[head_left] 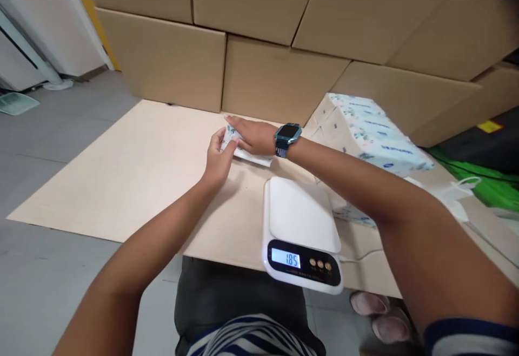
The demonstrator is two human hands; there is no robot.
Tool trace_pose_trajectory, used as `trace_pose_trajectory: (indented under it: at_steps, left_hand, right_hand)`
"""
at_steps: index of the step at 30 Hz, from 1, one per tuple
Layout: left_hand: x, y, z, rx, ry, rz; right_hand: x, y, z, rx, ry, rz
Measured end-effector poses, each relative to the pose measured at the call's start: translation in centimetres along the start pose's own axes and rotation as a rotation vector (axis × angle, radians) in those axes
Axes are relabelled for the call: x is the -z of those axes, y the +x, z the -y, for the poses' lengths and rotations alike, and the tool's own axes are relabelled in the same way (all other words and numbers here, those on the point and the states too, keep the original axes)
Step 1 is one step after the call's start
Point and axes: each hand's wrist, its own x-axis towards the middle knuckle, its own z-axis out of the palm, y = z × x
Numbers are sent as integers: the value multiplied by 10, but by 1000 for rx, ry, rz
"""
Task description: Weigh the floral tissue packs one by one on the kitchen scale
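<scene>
My left hand (218,157) and my right hand (252,134) both rest on a small white packet with blue print (245,153), which lies on a flat cardboard sheet (133,166). The left thumb and fingers pinch the packet's left end. The right hand lies flat on top of it, fingers stretched out, with a blue smartwatch (287,138) on its wrist. Just below my right forearm stands a white digital scale (302,231), its platform bare and its display reading 185.
A large white pack with blue print (371,134) stands to the right of the scale. Stacked cardboard boxes (279,31) form a wall behind. A white face mask (460,193) lies at the right, pink slippers (379,312) below, grey floor at the left.
</scene>
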Motion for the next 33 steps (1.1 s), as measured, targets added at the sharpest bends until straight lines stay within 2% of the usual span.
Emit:
trace_pose_trajectory:
  at_steps: [4,8,10,14,17,21,25,33]
  left_hand:
    - [11,6,-6,8,126,-122]
    - [21,10,-5,25,320,-212]
    - [24,13,-4,27,412,-196]
    - [23,18,-3,29,568,-79]
    - [22,18,-4,7,658,-14]
    - [22,16,-5,4,734,14]
    - [23,16,-3,9,767,9]
    - [23,15,0,20,772,23]
  right_hand:
    - [-17,26,3,63,-45,-12]
    - [-18,23,-12,95,-46,11]
    - [-16,18,-26,38,-43,27]
    - [-19,20,-45,-113,-39,56]
    - [-24,38,-52,-190,-39,55]
    - [-30,67,-62,-268,-32,58]
    - [-34,82,-75,-296,-22,48]
    - [-33,87,-87,-263,14,24]
